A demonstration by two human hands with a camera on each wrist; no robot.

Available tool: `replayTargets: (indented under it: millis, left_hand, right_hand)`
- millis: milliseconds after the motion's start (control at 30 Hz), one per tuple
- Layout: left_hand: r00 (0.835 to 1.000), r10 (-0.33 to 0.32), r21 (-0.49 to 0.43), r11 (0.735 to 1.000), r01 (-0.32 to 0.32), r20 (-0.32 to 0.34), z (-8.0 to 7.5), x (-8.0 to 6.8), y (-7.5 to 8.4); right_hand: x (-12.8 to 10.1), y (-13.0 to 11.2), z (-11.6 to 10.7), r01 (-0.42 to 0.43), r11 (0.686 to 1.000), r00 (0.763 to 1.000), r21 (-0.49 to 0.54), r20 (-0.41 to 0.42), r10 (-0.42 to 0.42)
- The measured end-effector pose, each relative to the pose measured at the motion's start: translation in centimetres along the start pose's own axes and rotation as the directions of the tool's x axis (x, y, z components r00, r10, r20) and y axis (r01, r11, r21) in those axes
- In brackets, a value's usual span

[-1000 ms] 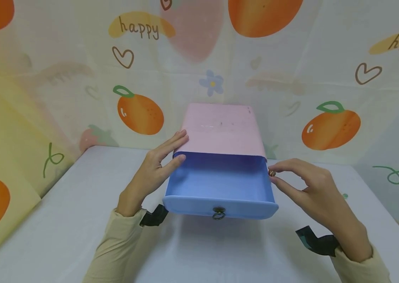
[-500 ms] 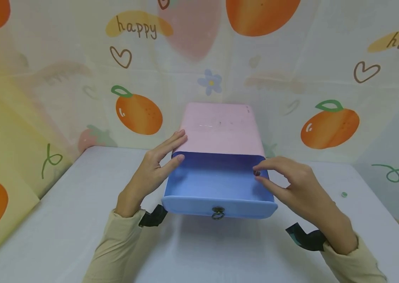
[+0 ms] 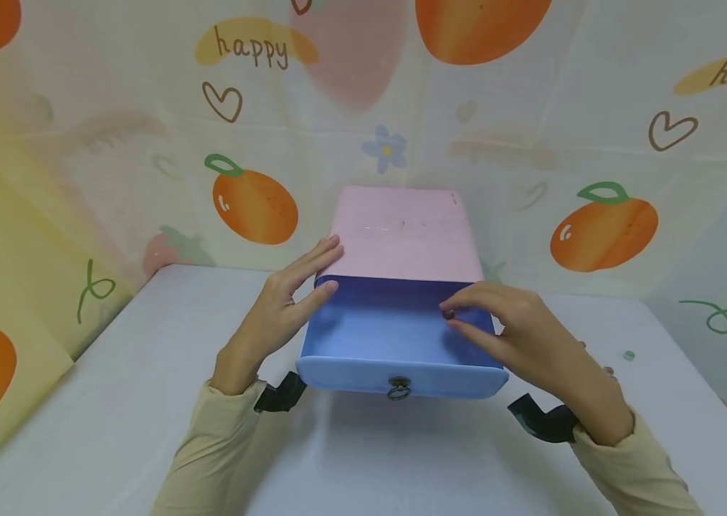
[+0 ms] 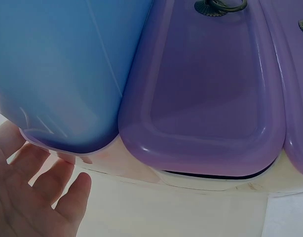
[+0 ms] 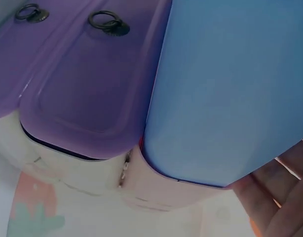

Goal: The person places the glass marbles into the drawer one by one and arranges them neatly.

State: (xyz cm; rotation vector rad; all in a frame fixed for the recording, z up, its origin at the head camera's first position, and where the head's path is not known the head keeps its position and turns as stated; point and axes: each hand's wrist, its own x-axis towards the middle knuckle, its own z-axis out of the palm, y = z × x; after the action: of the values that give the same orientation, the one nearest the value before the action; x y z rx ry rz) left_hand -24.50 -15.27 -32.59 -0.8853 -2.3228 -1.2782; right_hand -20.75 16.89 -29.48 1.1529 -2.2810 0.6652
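A pink cabinet stands at the back of the white table. Its top blue drawer is pulled out, with a ring pull on the front. My left hand rests with straight fingers against the cabinet's left side, thumb at the drawer's rim. My right hand hovers over the drawer's right half and pinches a small dark round bead. From below, the left wrist view has the blue drawer, a purple drawer and my left hand. The right wrist view has the blue drawer and purple drawers.
A small green bead lies on the table to the right of my right hand. Fruit-print sheets wall the table at the back and on both sides. Black wrist straps sit on both sleeves.
My right hand has moved left with the small bead, from beside the drawer's right edge to above the drawer's inside. The left hand and the drawer have stayed put.
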Motion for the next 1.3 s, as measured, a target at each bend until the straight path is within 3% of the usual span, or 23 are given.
replayTargets:
  millis: [500, 700, 1000, 1300]
  left_hand:
    - [1.000, -0.004, -0.005, 1.000, 0.004, 0.000, 0.0, 0.0, -0.2]
    - [1.000, 0.006, -0.018, 1.000, -0.006, 0.000, 0.0, 0.0, -0.2]
    - [1.000, 0.013, -0.015, 1.000, -0.013, 0.000, 0.0, 0.1, -0.3]
    - [1.000, 0.014, -0.026, 1.000, -0.014, 0.001, 0.0, 0.0, -0.2]
  right_hand:
    - [1.3, -0.4, -0.2, -0.102, 0.994, 0.979, -0.043, 0.172, 0.108]
    - [1.8, -0.4, 0.0, -0.106, 0.994, 0.971, -0.026, 0.212, 0.110]
    - [2.4, -0.7, 0.0, -0.141, 0.986, 0.949, -0.092, 0.272, 0.161]
    - [2.7, -0.7, 0.3, -0.112, 0.989, 0.947, -0.098, 0.292, 0.136]
